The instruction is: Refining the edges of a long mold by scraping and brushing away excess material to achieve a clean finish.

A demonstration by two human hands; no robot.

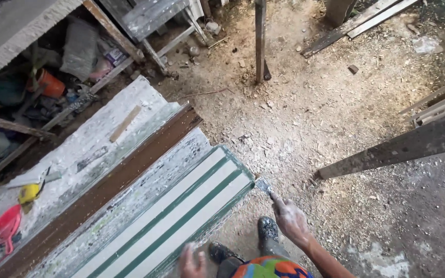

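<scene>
Head view, read left to right. At far left, a cluttered recess under a pale slab holds an orange tub [52, 84], grey bags and timber offcuts, closing that side to movement. Next lies a paint-crusted white desk [93, 139], running diagonally from lower left to upper centre; it carries a red scoop-shaped tool [6, 226], a yellow object [29, 193] and a short wooden stick [125, 123]. A brown timber rail [130, 170] borders the desk's right edge. Beside it lies a long moulded board [176, 216], smooth and white with two narrow green stripes, its green-edged end cut square and facing the open ground. The left hand [192, 262], paint-flecked and blurred, rests at the board's near edge by the bottom of the view; whether its grip is closed cannot be told. The right hand [290, 221], dusted white, has its grip closed on the handle of a small paintbrush [262, 185], whose bristle tip sits just beside the board's end corner. Two dark shoes [268, 229] stand below. To the right the floor [336, 103] is bare earth with wood chips and pale spatter, offering open room; a thin upright post [260, 41] stands at top centre, and weathered planks [413, 144] slant in from the right edge.
</scene>
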